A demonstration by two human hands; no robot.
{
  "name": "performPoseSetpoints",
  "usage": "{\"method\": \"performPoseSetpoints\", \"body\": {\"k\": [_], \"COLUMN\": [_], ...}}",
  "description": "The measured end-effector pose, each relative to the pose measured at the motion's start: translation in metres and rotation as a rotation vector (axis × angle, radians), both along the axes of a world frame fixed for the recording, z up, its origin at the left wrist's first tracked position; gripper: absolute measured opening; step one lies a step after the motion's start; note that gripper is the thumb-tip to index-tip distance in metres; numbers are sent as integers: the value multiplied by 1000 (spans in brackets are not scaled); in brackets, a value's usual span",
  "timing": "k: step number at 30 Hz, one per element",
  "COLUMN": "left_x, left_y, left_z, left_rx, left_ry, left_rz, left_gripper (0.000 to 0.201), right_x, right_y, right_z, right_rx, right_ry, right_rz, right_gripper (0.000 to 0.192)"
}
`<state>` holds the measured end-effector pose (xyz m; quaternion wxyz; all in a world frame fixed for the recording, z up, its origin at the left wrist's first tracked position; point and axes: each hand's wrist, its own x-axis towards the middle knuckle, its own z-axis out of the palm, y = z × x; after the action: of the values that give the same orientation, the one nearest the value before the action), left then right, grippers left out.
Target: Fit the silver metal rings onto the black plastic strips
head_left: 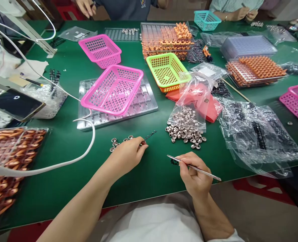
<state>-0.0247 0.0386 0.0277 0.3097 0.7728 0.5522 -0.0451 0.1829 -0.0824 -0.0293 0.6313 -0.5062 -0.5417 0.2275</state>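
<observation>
We saw a green felt tabletop (pixel 63 181); the left hand (pixel 128 153) pinched a thin black toothed strip (pixel 149 135), the right hand (pixel 193 174) pinched slim metal tweezers (pixel 194 167), pink perforated plastic baskets (pixel 112 89) at eleven o'clock.

A broad worktop (pixel 63 188) covered in green matting fills most of the view, evenly lit from above. Beyond its near edge lies a pale grey floor (pixel 264 218), with a red stool (pixel 262 190) on the right. At the far left stands another red stool (pixel 68 11), beside a slanted white metal bracket (pixel 25 28).
</observation>
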Motion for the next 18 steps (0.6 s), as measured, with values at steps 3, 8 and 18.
{"method": "performPoseSetpoints", "body": {"k": [3, 8, 18], "left_x": [5, 19, 34], "left_y": [-2, -14, -29], "left_z": [5, 1, -2], "left_rx": [-17, 10, -28], "left_ry": [-59, -226, -409], "left_rz": [13, -77, -181], "left_gripper": [39, 41, 28], "right_x": [1, 1, 20], "right_y": [0, 0, -9], "right_z": [-1, 0, 17], "right_rx": [-4, 6, -15], "right_ry": [12, 20, 130], "right_rz": [11, 20, -119], "right_gripper": [35, 35, 23]}}
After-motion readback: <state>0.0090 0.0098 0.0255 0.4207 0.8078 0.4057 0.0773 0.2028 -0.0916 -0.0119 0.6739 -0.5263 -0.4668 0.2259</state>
